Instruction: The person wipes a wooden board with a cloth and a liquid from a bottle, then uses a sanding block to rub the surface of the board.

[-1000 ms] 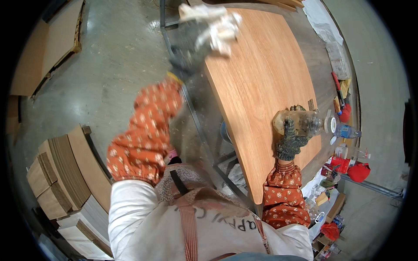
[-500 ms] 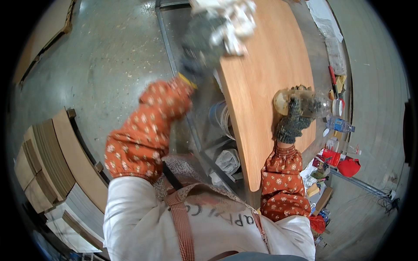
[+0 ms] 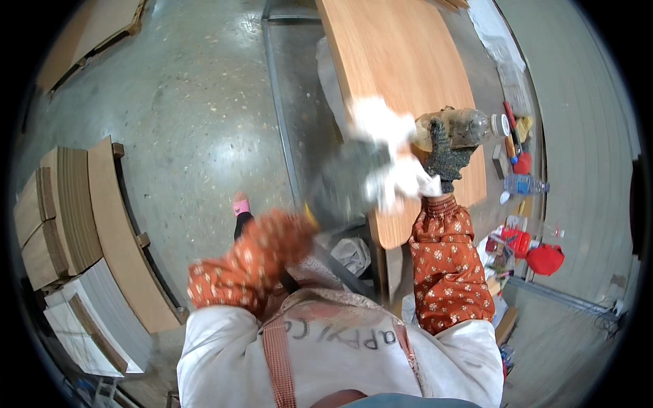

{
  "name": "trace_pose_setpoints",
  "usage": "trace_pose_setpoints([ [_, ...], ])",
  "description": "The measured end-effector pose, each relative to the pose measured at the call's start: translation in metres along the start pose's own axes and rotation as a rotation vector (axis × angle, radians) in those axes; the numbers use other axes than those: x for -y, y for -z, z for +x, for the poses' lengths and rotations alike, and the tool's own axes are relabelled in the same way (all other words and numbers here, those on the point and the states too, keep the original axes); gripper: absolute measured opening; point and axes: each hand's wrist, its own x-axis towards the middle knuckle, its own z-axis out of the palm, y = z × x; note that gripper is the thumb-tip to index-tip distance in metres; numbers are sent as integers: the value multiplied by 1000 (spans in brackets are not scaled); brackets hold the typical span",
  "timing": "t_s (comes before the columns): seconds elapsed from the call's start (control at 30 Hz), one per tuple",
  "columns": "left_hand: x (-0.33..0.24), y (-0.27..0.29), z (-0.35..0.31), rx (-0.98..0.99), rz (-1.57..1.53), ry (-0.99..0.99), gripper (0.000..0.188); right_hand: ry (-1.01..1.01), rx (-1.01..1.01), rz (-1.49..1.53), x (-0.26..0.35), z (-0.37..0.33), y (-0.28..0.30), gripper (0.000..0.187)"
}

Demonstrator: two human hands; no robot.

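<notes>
My left hand [image 3: 350, 182], in a dark work glove and smeared by motion, grips a crumpled white cloth [image 3: 378, 126]. The cloth hangs over the left edge of a wood-grain panel [image 3: 401, 54], close beside my right hand. My right hand [image 3: 449, 162], also in a dark knitted glove, is wrapped round a clear plastic bottle [image 3: 471, 126]. That bottle lies on its side above the panel, its white cap pointing right and yellowish liquid toward its base. Whether the bottle rests on the panel I cannot tell.
Beyond the panel's right edge lie a clear bottle with a blue label [image 3: 527, 184], a red cap-like object [image 3: 545, 260] and several small tools. Flat boards are stacked [image 3: 75, 211] on the floor at left. A metal frame bar [image 3: 280, 115] runs along the panel's left side.
My left hand has swept the white cloth from the panel's far left edge toward me, close to my right hand. My right hand still grips the bottle. The whole view has shifted.
</notes>
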Motion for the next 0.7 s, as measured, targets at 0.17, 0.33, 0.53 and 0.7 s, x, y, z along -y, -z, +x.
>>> trace_pose_setpoints([
  [0.17,51,30,57,-85,121,82,42,-115,104,382,-9,-50,81,78],
  [0.33,-27,-8,23,-136,66,78,42,-229,26,233,-25,-67,123,82],
  [0.53,-119,-49,-67,87,-24,60,44,-287,-82,387,-38,-69,108,81],
  [0.7,-70,-37,-62,188,197,-115,51,-293,-11,488,-38,-66,103,77],
])
